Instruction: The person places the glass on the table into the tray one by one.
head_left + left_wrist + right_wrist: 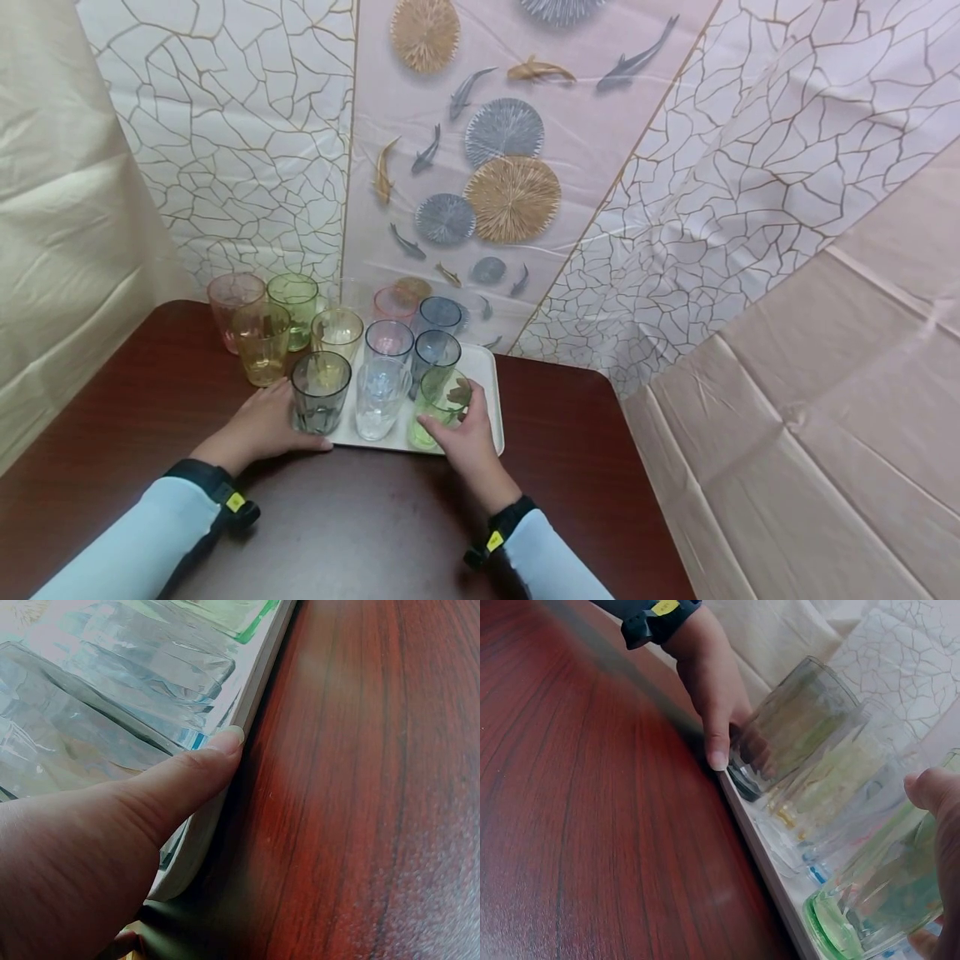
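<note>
My left hand (258,423) grips the near left corner of a white tray (491,387). Its thumb lies along the rim in the left wrist view, while its fingers reach round the side, partly behind a grey glass (321,396). That glass stands upright at the tray's front left. On the front right of the tray, my right hand (472,442) holds a green glass (426,427), thumb on the near side and fingers on the far side. A clear glass (832,787) stands between the grey and green ones.
More tumblers stand on the tray behind the front row, among them a yellow glass (337,333), a pink glass (390,333) and a blue glass (437,350). Left of the tray are an amber glass (261,350), a large pink glass (228,308) and another green glass (298,304). Patterned cloth (247,125) hangs behind the table.
</note>
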`<state>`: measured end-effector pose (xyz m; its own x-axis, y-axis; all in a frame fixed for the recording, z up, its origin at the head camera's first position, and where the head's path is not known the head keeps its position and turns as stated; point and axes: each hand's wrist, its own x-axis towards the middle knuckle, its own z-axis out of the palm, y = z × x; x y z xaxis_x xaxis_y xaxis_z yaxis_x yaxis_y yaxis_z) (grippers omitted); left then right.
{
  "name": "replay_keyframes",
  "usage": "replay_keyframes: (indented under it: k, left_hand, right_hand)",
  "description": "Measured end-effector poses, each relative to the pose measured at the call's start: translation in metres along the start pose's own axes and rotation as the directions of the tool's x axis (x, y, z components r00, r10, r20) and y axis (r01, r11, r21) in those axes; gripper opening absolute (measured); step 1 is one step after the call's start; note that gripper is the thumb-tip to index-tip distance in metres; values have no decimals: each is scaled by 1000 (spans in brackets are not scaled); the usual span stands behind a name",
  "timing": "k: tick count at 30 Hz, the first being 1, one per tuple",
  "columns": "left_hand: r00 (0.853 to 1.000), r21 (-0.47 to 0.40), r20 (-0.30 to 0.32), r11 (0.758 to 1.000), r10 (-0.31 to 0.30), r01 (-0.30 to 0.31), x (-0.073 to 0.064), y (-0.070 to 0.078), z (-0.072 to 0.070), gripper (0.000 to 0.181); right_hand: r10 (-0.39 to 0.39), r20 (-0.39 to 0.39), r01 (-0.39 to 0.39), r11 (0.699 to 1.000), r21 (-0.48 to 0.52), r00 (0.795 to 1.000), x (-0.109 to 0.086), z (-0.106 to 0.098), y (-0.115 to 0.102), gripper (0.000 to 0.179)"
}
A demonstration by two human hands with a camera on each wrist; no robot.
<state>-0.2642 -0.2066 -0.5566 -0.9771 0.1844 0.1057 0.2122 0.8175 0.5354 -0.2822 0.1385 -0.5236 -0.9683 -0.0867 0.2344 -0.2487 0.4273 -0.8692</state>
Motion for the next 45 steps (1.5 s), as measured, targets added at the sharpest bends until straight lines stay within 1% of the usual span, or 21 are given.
replay_keyframes:
  k: [2, 7, 17, 30, 35, 38, 41, 43, 45]
  left_hand:
    - [1000, -3, 1, 1000, 0, 0, 0, 0, 0, 130]
    - [1000, -6, 4, 1000, -8, 8, 0, 0, 0, 132]
    - [1000, -11, 8, 1000, -20, 20, 0, 1, 0, 132]
    - [1000, -5, 2, 1000, -10, 10, 0, 0, 0, 132]
    - [1000, -9, 25, 1000, -6, 7, 1, -2, -1, 134]
    - [999, -31, 39, 999, 19, -18, 1, -9, -5, 128]
    - [998, -65, 41, 997, 45, -42, -2, -18, -13, 111]
    - [999, -74, 47, 997, 25, -22, -6, -23, -22, 97]
    - [999, -74, 39, 997, -12, 15, -10, -28, -31, 82]
  right_hand:
    - [12, 16, -12, 1000, -7, 1000, 0, 2, 0, 91]
    - [9, 40, -9, 1000, 9, 999, 1, 5, -1, 93]
    - [-28, 26, 27, 999, 22, 999, 2, 11, 3, 90]
    - [-32, 31, 32, 999, -4, 999, 2, 12, 6, 92]
    - [-15, 46, 14, 1000, 12, 999, 2, 11, 7, 102]
    - [-3, 44, 3, 1000, -1, 999, -1, 8, 7, 109]
    - [-9, 23, 10, 1000, -19, 1000, -9, 2, 9, 110]
    - [-17, 11, 17, 1000, -15, 1000, -16, -4, 11, 107]
    - [-24, 5, 24, 1000, -15, 1000, -25, -11, 12, 102]
